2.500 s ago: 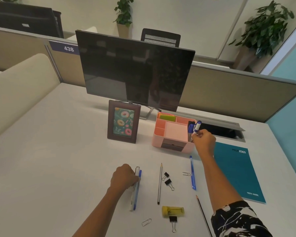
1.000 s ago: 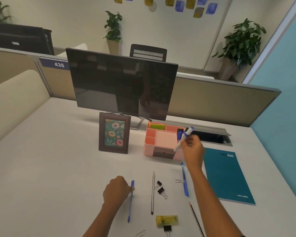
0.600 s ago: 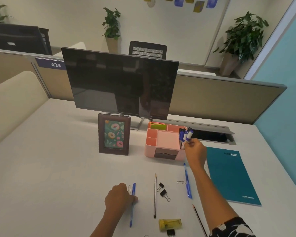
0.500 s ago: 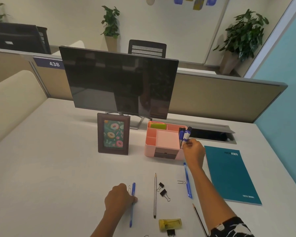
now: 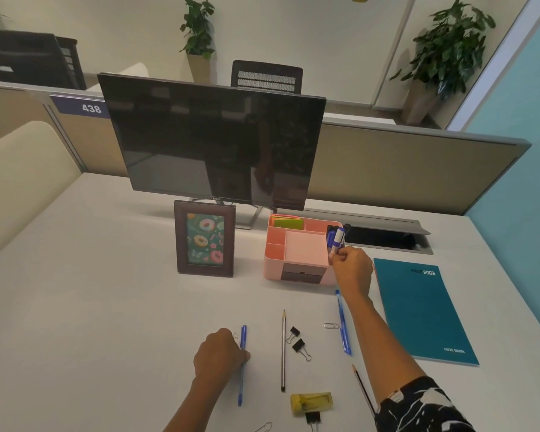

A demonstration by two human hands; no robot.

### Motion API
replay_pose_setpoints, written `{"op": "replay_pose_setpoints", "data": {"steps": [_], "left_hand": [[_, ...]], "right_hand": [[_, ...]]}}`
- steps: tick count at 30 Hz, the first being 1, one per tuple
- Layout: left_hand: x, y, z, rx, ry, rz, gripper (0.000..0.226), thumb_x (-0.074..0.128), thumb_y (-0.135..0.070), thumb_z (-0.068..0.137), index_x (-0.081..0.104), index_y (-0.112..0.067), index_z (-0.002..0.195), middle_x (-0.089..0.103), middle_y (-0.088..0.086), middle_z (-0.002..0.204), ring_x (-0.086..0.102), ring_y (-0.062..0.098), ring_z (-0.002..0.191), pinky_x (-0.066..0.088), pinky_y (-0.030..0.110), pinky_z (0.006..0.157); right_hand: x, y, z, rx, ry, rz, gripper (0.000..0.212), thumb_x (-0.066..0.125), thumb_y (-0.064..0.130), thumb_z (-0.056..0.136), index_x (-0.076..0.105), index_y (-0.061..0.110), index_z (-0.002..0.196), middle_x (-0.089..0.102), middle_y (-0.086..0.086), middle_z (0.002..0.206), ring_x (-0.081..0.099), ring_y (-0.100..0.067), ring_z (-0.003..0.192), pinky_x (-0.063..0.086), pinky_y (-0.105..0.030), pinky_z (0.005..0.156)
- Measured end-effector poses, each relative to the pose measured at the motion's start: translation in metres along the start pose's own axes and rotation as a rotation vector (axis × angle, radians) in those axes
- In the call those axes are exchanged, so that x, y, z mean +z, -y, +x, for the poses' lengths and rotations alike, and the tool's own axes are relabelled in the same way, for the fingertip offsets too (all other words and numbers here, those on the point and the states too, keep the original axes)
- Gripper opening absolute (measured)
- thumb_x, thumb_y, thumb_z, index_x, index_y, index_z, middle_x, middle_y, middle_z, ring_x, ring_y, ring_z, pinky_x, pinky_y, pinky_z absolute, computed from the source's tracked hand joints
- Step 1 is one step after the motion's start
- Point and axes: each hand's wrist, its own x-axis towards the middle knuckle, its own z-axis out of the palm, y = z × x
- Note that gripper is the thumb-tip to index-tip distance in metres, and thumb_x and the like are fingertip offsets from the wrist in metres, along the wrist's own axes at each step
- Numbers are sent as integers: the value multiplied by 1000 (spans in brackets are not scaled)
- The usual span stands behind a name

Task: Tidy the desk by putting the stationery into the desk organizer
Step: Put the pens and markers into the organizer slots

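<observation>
Moved: right hand (image 5: 352,267) has carried a white marker with a blue cap (image 5: 337,242) from above the desk into the pen slot of the pink desk organizer (image 5: 296,247), where it now stands beside other dark-capped markers.
Right hand: fingers remain pinched on the marker's lower barrel; release not yet made.
Left hand (image 5: 220,357): closed loosely over a blue pen (image 5: 241,366) lying on the desk (image 5: 91,307); the white marker it held alongside earlier is gone.
Remaining on desk: pencil (image 5: 283,350), two black binder clips (image 5: 297,339), second blue pen (image 5: 343,325), paper clip (image 5: 331,325), yellow sharpener (image 5: 310,402).
Meaning: one more marker is nearly stowed; most of the stationery has yet to be put away, with the left hand's pen the likely next item.
</observation>
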Motion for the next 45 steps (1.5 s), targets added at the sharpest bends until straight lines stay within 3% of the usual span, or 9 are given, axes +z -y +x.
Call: {"op": "replay_pose_setpoints", "data": {"steps": [6,12,18,22,26,32,39,45], "left_hand": [[-2,2,-2,3,-7,-44,25,70,-39,74,61,-17,83,67,-3,76,65,13,68,51,24,61],[-7,-2,-3,76,-78,-201,17,69,-32,79,64,-16,77,68,-3,69,68,13,63,58,28,67],[-31,-26,-5,241,-227,-387,15,67,-32,85,67,-17,85,72,-1,80,68,13,70,58,33,77],[-59,-53,-4,354,-364,-513,14,69,-30,85,67,-16,88,69,-4,81,66,11,72,52,27,73],[-84,-78,13,422,-450,-589,16,69,-29,86,68,-15,91,71,-2,84,66,11,74,54,28,74],[-111,-113,37,468,-572,-641,20,65,-28,89,67,-12,101,72,3,94,65,15,80,57,33,77],[-121,-139,67,428,-566,-686,22,64,-27,90,68,-10,104,72,6,97,65,18,82,58,36,79],[-108,-155,83,370,-520,-580,26,61,-32,92,68,-14,109,72,5,100,60,11,78,50,25,71]], "right_hand": [[-5,-2,-10,0,-59,93,34,65,34,85,64,8,106,63,-13,109,62,-27,92,56,-39,78],[-24,-21,-50,-26,-128,218,23,64,18,87,64,6,106,61,-13,110,59,-16,81,47,-19,63],[-24,-74,-96,100,124,-15,27,66,26,85,64,6,103,65,-13,101,60,-22,82,50,-28,68],[-19,-94,-128,121,234,-244,38,67,36,82,58,12,110,59,-7,106,57,-21,94,50,-27,74],[-20,-97,-142,123,218,-302,33,62,30,87,57,13,115,59,-5,108,56,-18,96,49,-24,77],[-23,-96,-142,109,151,-215,23,63,16,86,63,9,108,63,-5,95,59,-18,82,53,-27,74],[-31,-87,-142,105,20,-70,21,70,10,80,67,7,101,63,-9,97,58,-19,72,50,-24,65],[-33,-79,-147,53,-37,59,24,78,2,70,71,6,92,63,-7,90,58,-18,68,46,-15,63]]}}
